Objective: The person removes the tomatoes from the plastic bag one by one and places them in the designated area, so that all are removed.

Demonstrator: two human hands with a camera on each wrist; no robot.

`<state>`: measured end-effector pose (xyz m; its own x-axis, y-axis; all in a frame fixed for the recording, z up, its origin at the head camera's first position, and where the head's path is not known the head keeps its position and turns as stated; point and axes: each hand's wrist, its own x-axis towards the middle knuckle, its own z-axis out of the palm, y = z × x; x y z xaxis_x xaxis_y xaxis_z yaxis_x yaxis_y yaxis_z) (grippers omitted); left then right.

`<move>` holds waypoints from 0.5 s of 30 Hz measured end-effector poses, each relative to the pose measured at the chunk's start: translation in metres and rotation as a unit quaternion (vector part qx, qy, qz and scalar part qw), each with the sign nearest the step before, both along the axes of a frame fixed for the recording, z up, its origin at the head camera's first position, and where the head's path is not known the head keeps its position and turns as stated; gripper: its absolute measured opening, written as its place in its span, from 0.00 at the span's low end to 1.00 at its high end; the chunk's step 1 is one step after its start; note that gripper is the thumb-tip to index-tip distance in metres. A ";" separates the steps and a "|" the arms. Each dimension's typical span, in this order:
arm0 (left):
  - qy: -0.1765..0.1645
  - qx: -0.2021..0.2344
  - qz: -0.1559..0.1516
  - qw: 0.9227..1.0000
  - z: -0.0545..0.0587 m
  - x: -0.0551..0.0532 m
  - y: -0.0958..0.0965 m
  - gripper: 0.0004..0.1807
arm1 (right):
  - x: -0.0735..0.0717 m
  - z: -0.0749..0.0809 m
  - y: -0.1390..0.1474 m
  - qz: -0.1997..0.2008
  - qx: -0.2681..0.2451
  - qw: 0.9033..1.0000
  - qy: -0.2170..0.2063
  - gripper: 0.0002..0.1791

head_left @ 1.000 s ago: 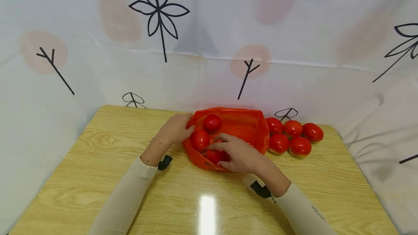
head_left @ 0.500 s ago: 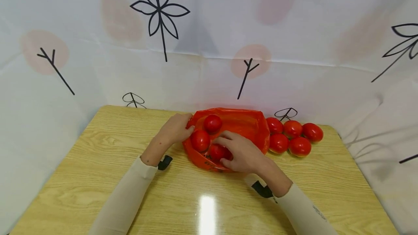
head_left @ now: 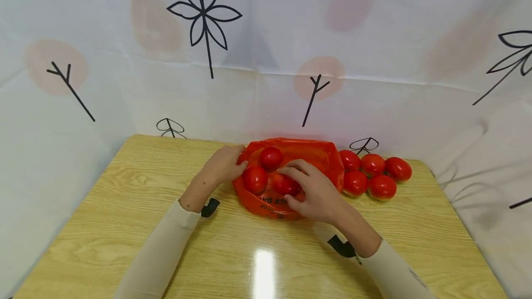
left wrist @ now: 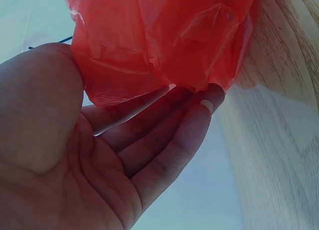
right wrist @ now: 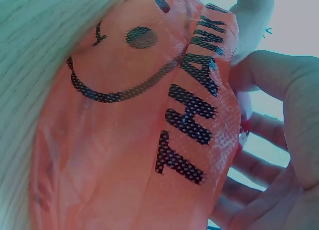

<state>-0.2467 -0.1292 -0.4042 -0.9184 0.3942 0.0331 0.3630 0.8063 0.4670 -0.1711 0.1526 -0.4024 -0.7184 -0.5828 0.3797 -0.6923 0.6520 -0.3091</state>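
Note:
A red plastic bag [head_left: 253, 202] stands with its mouth spread wide near the back of the table. At its left rim my left hand [head_left: 222, 164] holds the edge, the film lying between thumb and fingers [left wrist: 172, 157] in the left wrist view. My right hand [head_left: 317, 193] reaches into the bag from the right, thumb and fingers curved around a red tomato [head_left: 284, 183]. Beside that one, two more tomatoes lie inside, one at the left [head_left: 255, 179] and one farther back [head_left: 271, 158]. In the right wrist view the printed bag wall [right wrist: 129, 155] hides the held tomato's lower part.
Several tomatoes [head_left: 382, 187] sit in two rows on the wooden table [head_left: 199, 248], right beside the bag's right side. A white patterned cloth [head_left: 257, 50] hangs behind the table. Dark straps [head_left: 341, 246] are under both wrists.
My right hand has shifted right and slightly back inside the bag, bringing the tomato away from the front wall, where lettering now shows. The left hand stays at the rim.

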 end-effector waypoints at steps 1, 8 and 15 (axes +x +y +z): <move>0.000 -0.001 0.001 1.000 0.000 0.000 0.000 0.12 | 0.000 0.000 0.001 -0.003 -0.006 1.000 0.003 0.31; -0.003 -0.002 0.000 1.000 -0.001 0.000 -0.001 0.11 | 0.006 0.001 0.008 -0.021 -0.064 0.998 0.016 0.31; -0.003 -0.005 0.003 1.000 0.000 -0.001 -0.001 0.11 | 0.017 0.007 0.019 -0.062 -0.112 0.992 0.022 0.33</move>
<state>-0.2480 -0.1302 -0.4045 -0.9206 0.3897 0.0237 0.3560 0.8128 0.4611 -0.1541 0.1717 -0.3952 -0.7591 -0.3894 0.5216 -0.6275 0.6510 -0.4272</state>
